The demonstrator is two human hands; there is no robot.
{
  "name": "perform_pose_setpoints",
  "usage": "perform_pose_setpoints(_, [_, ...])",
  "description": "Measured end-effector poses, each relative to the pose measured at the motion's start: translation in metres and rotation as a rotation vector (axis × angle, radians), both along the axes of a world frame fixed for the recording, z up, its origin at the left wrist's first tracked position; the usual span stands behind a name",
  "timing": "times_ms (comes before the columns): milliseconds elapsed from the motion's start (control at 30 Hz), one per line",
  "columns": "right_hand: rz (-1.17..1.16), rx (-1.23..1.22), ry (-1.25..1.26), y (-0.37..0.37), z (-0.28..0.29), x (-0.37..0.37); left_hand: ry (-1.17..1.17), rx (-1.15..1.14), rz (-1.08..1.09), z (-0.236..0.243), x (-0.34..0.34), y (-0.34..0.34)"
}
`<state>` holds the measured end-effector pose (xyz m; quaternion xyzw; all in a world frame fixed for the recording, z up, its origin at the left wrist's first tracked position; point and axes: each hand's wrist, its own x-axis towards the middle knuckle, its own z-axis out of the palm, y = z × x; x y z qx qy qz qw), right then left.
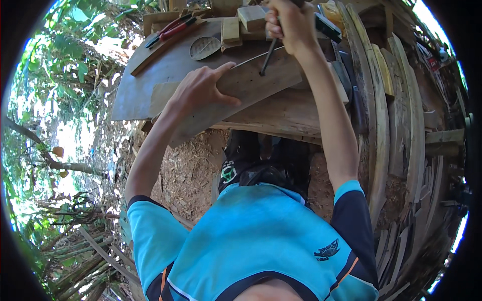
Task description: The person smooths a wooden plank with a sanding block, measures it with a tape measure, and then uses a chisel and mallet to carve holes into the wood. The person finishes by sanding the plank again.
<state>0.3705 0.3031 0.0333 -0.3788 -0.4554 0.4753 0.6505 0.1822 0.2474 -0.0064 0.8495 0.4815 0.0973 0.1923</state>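
A flat wooden board (251, 90) lies slantwise across the front of the workbench. My left hand (201, 89) grips its left part: the thumb rests on the board's face, the index finger stretches toward the far edge, and the other fingers are mostly hidden. My right hand (293, 27), raised over the board's right part, is closed around the dark handle of a screwdriver-like tool (270, 57). Its thin dark shaft slants down, and the tip meets the board at a small dark spot. Most of the handle is hidden by the fingers and the picture's top edge.
Red-handled pliers (173, 31) and a round disc (205, 48) lie on the grey bench top (138, 88). Wood blocks (231, 31) stand at the back. Long planks (379, 125) lean along the right. Shavings (188, 168) cover the ground; branches grow at left.
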Motion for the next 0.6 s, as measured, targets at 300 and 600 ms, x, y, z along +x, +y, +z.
perform_pose_setpoints(300, [-0.099,0.475,0.046,-0.066,-0.002,0.003,0.014,0.227,0.091,-0.006,-0.01,-0.01])
perform_pose_setpoints(600, [-0.492,0.962,0.233,-0.149,0.014,0.045,0.135,0.728,0.29,0.032,-0.015,-0.037])
